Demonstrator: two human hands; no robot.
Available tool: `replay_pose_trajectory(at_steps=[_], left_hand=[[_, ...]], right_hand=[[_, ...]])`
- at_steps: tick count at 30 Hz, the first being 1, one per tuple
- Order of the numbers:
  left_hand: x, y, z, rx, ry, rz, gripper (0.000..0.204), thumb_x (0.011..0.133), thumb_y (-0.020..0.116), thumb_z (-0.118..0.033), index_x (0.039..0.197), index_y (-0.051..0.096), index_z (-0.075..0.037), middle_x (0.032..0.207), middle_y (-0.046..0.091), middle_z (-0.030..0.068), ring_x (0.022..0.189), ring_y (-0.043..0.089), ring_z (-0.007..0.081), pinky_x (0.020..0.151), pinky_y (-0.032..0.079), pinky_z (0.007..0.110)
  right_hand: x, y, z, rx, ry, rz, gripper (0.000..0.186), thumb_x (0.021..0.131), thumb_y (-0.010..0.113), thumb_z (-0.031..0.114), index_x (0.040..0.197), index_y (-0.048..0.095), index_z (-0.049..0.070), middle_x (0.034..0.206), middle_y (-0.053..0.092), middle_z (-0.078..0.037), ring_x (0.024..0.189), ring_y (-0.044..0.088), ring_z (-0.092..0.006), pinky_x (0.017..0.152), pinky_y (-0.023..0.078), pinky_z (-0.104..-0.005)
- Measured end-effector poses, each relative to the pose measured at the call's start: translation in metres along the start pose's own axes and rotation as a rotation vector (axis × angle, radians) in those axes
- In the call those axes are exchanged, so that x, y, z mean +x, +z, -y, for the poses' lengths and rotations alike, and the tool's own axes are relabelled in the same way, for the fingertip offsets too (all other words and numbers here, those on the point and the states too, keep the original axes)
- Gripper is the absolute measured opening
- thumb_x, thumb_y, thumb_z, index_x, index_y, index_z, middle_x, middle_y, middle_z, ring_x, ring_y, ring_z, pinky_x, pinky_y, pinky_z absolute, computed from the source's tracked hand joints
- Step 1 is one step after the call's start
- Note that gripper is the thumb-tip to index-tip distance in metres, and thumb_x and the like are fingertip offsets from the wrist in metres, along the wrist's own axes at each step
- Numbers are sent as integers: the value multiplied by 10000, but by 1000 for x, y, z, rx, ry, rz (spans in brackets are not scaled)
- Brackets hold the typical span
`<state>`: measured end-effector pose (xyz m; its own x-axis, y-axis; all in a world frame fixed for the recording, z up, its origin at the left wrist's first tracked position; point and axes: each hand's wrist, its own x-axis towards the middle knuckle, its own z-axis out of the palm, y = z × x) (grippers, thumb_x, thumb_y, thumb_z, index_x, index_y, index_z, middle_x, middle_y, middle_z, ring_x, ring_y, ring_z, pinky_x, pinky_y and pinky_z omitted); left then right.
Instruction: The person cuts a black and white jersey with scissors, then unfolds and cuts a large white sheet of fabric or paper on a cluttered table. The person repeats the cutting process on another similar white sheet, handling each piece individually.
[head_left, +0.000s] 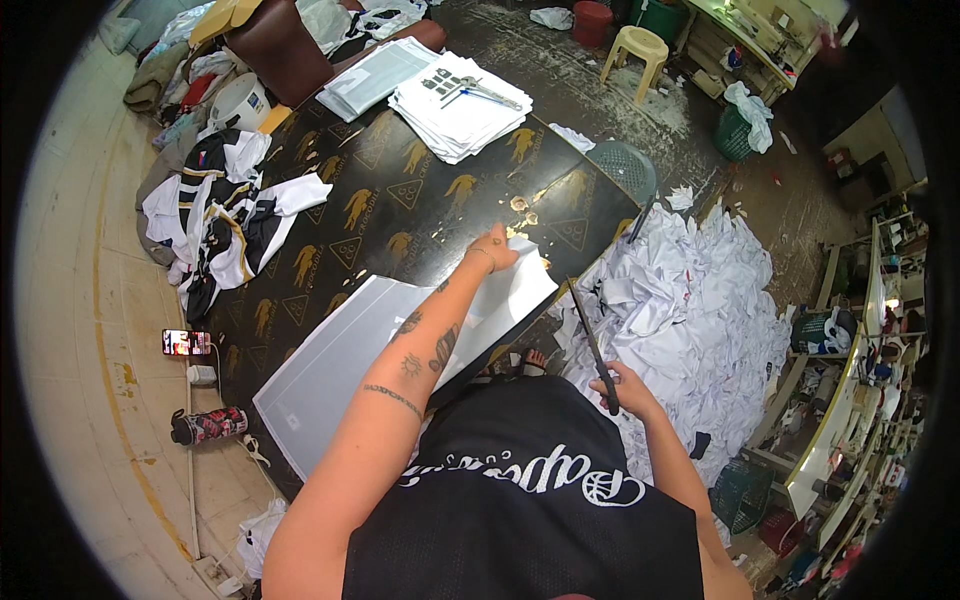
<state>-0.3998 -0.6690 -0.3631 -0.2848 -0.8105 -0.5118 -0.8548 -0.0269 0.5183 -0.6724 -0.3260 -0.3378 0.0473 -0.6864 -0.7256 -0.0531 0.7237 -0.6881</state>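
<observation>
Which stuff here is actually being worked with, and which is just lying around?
In use:
left hand pressing the white fabric sheet
right hand gripping the long dark blade

Lying about:
stack of white papers
black-and-white garments
heap of white scraps
phone
plastic stool

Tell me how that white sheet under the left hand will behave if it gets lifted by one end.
The white sheet lies flat and overhangs the black table, so probably thin and light. Lifted by one end it would likely droop. The left hand presses its far corner.
</observation>
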Motion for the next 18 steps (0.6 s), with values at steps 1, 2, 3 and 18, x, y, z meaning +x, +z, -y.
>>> replay_pose_trajectory(at_steps=[1,2,3,18], left_hand=[[1,-2,0,-72,70,-44,405,871,672,-203,1250,591,-84,1266,640,171,1209,606,368,1041,462,489],[0,-2,1,-161,138,-103,385,872,673,-180,1238,600,-87,1245,650,163,1184,624,363,1038,467,480],[-1,0,3,-252,200,-181,366,873,675,-157,1227,609,-90,1224,661,155,1159,643,357,1034,472,470],[-159,42,75,318,577,-90,156,937,698,-201,1079,729,-145,1055,695,65,1097,632,280,1042,381,488]], right_hand=[[0,1,-1,4,-1,-10,653,880,888,281,1354,544,-6,736,663,-62,551,635,-133,462,459,-292],[0,2,-2,22,12,-12,654,880,887,279,1360,546,-5,739,666,-61,552,635,-131,459,455,-291],[-1,3,-5,9,10,-21,655,880,888,279,1364,549,-4,742,669,-60,554,636,-129,459,454,-290],[-1,-52,-4,-20,108,508,755,912,849,395,1522,549,67,919,606,27,816,553,-79,674,460,-261]])
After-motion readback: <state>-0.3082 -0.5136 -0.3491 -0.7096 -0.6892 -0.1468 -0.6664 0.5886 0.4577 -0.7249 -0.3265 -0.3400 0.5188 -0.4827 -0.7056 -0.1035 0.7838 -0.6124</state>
